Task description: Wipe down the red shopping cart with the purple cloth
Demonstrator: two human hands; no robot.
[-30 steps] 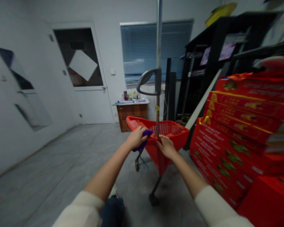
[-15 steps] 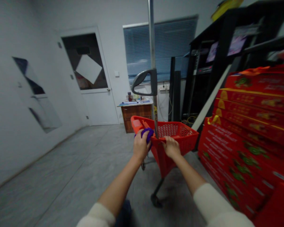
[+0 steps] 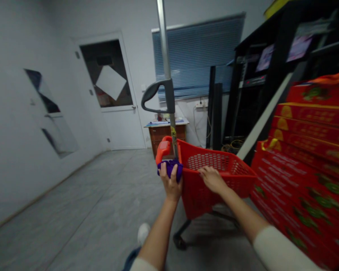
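A small red shopping cart (image 3: 197, 195) with a perforated basket stands in front of me. My left hand (image 3: 171, 184) is closed around a purple cloth (image 3: 172, 168), which it presses against the cart's red handle (image 3: 163, 149) near the basket corner. My right hand (image 3: 214, 180) grips the basket's near rim, fingers curled over the edge. From the cart rises a metal pole (image 3: 164, 45) with a grey looped grip (image 3: 168, 96) partway up. A dark caster wheel (image 3: 180, 242) shows under the basket.
Stacked red gift boxes (image 3: 305, 180) stand close on the right, beside a black rack (image 3: 274, 79). Behind the cart are a wooden cabinet (image 3: 165, 132) and a blue window blind (image 3: 197, 60). A white door (image 3: 120, 130) is at the back left. Grey floor (image 3: 87, 210) lies to the left.
The cart has turned, its handle side and pole shifting left and its basket extending further right. Both hands have stayed on it, the left with the purple cloth. A white shoe now shows below.
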